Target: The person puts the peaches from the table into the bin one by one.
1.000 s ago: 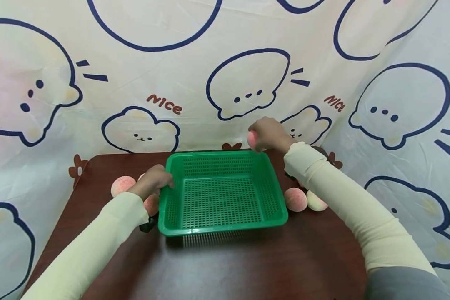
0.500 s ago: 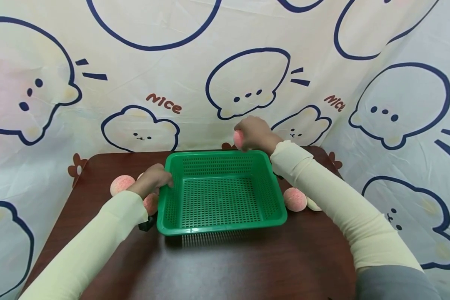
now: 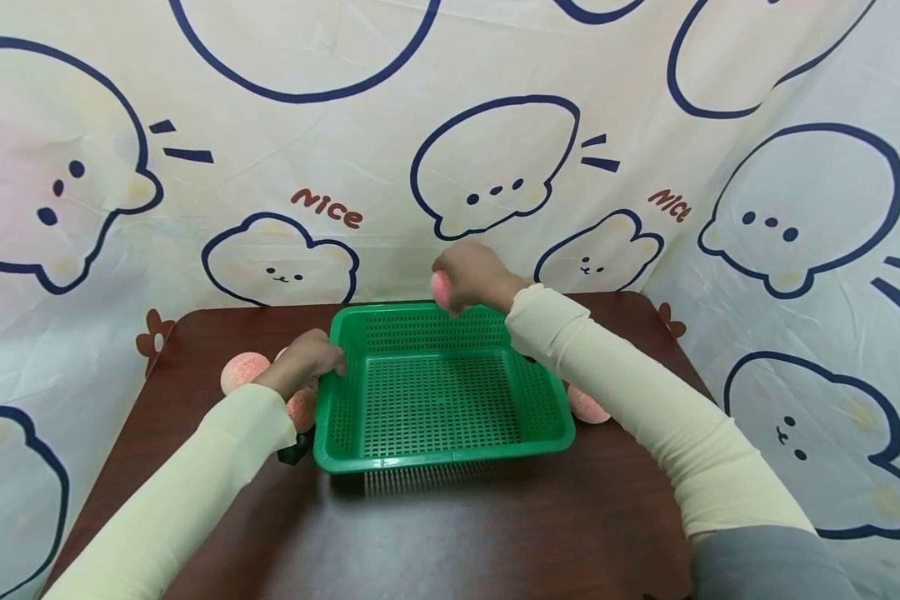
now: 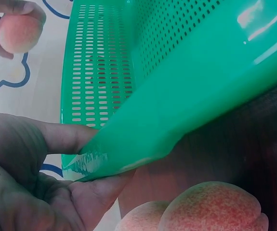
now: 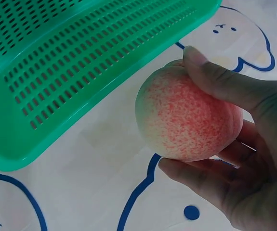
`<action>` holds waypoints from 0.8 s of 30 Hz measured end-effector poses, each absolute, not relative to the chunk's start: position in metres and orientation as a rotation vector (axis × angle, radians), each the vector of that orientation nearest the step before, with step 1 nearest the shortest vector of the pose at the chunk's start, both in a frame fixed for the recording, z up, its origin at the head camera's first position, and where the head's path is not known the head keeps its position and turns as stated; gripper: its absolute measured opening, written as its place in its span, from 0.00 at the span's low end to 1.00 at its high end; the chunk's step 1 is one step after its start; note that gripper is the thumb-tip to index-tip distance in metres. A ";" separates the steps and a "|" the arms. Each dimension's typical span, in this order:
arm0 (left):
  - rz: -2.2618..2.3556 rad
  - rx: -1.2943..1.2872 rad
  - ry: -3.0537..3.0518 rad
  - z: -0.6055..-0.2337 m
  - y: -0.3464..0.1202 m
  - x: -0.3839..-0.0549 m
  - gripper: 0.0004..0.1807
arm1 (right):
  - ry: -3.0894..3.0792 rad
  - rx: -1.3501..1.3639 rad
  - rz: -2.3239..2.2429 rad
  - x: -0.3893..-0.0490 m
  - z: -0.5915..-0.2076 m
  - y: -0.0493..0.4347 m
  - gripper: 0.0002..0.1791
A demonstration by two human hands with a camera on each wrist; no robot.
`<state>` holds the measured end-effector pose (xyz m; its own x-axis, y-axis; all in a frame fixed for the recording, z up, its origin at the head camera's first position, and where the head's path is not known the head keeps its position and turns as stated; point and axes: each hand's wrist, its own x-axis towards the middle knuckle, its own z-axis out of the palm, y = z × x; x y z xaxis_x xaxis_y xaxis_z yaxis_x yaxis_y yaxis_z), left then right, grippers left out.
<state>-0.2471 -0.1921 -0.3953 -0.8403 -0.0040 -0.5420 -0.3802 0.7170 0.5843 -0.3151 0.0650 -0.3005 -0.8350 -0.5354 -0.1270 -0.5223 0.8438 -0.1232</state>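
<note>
A green plastic basket (image 3: 444,458) with slotted sides stands on the table, and no peach shows inside it in the head view. My left hand (image 3: 309,360) pinches its left rim, thumb and fingers on either side of the wall in the left wrist view. Over the basket's far edge, my right hand (image 3: 474,273) holds a pink peach (image 5: 189,115) between thumb and fingers. Beside my left hand lie several peaches, among them a pale pink one (image 3: 244,373) and a redder one (image 3: 302,410). To the basket's right, another peach (image 3: 588,405) is partly covered by my right sleeve.
The dark brown table (image 3: 450,533) extends in front of the basket. A cloth backdrop (image 3: 390,167) with cartoon bears hangs close behind the table and along its sides. A small black object (image 3: 294,451) sits under my left cuff.
My right hand has carried the peach leftward along the basket's far edge. The right sleeve now covers the pale peach on the right. My left hand stays on the rim.
</note>
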 end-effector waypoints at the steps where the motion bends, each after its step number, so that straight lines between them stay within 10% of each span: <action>1: 0.972 -0.288 2.409 -0.395 -0.192 -0.247 0.19 | 2.861 -0.832 -0.118 -0.315 -0.301 0.062 0.35; 24: 0.969 -0.310 2.411 -0.395 -0.192 -0.244 0.16 | 2.818 -0.960 -0.018 -0.299 -0.341 -0.009 0.30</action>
